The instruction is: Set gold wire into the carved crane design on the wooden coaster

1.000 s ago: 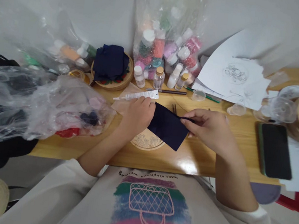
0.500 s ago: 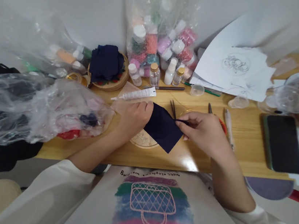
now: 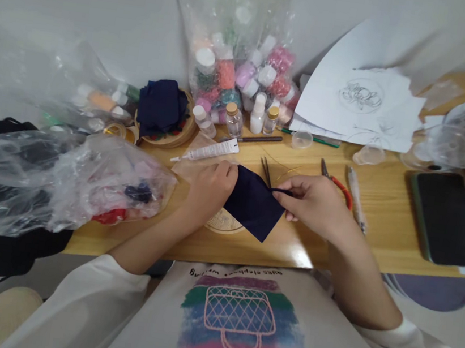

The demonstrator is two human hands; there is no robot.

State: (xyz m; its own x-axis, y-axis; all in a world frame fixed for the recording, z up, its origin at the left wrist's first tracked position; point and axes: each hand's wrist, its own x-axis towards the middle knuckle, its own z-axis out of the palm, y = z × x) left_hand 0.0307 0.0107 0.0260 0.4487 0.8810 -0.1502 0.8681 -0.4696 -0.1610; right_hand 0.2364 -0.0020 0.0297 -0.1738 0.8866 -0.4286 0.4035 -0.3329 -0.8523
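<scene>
A dark navy piece of fabric (image 3: pixel 254 202) is held up between both hands over the desk. My left hand (image 3: pixel 212 185) is closed on its left edge, knuckles toward the camera. On the other side my right hand (image 3: pixel 308 201) pinches the upper right part between thumb and fingers, where the cloth is gathered into a fold. Partly covered beneath the fabric lies a round wooden disc (image 3: pixel 222 222) with a carved-looking pattern. Just behind the cloth are tweezers (image 3: pixel 266 171), and close to my right hand rest red-handled pliers (image 3: pixel 343 193).
A white glue tube (image 3: pixel 212 149) and small bottles (image 3: pixel 234 119) stand behind the hands. Navy cloths (image 3: pixel 162 106) are stacked at back left. Plastic bags (image 3: pixel 81 182) crowd the left side. A pen (image 3: pixel 357 196), a phone (image 3: pixel 445 216) and drawn-on paper (image 3: pixel 361 105) are at right.
The camera view has shifted and tilted slightly. Both hands keep their hold on the navy fabric, which stays in almost the same pose.
</scene>
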